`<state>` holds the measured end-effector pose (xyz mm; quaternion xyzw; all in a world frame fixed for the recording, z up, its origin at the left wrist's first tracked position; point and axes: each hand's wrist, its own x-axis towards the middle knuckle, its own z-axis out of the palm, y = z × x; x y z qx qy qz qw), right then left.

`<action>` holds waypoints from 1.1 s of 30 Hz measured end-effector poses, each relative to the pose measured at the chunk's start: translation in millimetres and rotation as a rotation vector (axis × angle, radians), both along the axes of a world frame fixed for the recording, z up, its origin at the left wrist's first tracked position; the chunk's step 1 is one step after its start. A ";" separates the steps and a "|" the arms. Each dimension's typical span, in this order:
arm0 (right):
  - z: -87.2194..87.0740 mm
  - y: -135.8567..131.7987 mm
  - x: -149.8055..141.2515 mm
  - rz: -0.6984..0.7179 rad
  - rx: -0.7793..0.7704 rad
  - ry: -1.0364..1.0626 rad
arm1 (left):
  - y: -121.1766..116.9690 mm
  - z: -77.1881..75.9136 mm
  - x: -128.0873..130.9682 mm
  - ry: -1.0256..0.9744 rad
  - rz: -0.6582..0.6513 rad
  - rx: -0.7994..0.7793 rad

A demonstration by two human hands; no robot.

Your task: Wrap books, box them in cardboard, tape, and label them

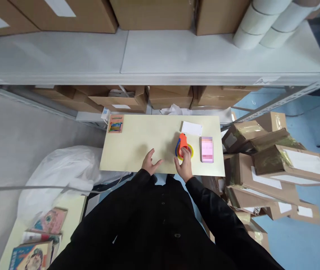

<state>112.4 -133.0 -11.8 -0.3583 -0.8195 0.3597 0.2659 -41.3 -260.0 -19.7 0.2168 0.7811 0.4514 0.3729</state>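
On the pale yellow table (137, 138), my right hand (184, 165) rests on an orange tape dispenser (182, 145) with a blue edge and a yellow roll; its fingers curl over the near end of it. My left hand (150, 162) hovers over the table's near edge with its fingers spread and nothing in it. A white slip of paper (191, 128) lies just beyond the dispenser. To the dispenser's right lies a pink rectangular item (207, 149). A small colourful book (116, 123) sits at the table's far left corner.
Taped cardboard parcels (272, 161) are piled at the right of the table. A white shelf (154, 56) with boxes and paper rolls (263, 22) runs above. More boxes sit under it. A white bag (61, 168) and several books (41, 236) lie at the lower left.
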 end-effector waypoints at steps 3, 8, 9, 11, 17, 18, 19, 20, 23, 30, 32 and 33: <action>4.9 -11.2 -25.6 0.153 -0.011 0.032 | -35.7 9.0 -12.5 0.127 0.048 -0.044; 7.3 -42.5 -82.3 0.437 -0.136 -0.021 | -93.0 15.3 -38.0 0.290 0.321 -0.148; 8.2 -52.7 -96.4 0.505 -0.151 -0.052 | -106.7 16.6 -45.2 0.304 0.382 -0.166; 10.6 -78.7 -126.1 0.663 -0.159 -0.127 | -138.6 18.0 -59.7 0.351 0.493 -0.196; 10.6 -192.9 -215.8 1.032 -0.019 -0.317 | -264.2 -0.7 -95.4 0.483 0.762 -0.273; 7.8 -214.0 -230.2 1.035 -0.011 -0.332 | -285.2 -6.3 -101.5 0.492 0.785 -0.300; 4.2 -234.6 -244.2 1.024 -0.016 -0.352 | -304.7 -11.6 -108.2 0.498 0.789 -0.327; -0.2 -254.4 -257.6 1.002 -0.029 -0.382 | -322.2 -16.1 -116.0 0.501 0.767 -0.355; -14.0 -303.3 -291.9 0.907 -0.073 -0.557 | -359.1 -22.4 -146.1 0.522 0.522 -0.452; -10.9 -323.7 -311.6 0.764 -0.045 -0.715 | -383.8 -25.1 -220.3 0.524 -0.065 -0.712; 0.6 -307.1 -303.4 0.756 -0.057 -0.640 | -387.3 -28.4 -230.3 0.507 -0.099 -0.753; 7.0 -296.2 -297.9 0.753 -0.076 -0.583 | -388.4 -29.7 -233.1 0.501 -0.112 -0.762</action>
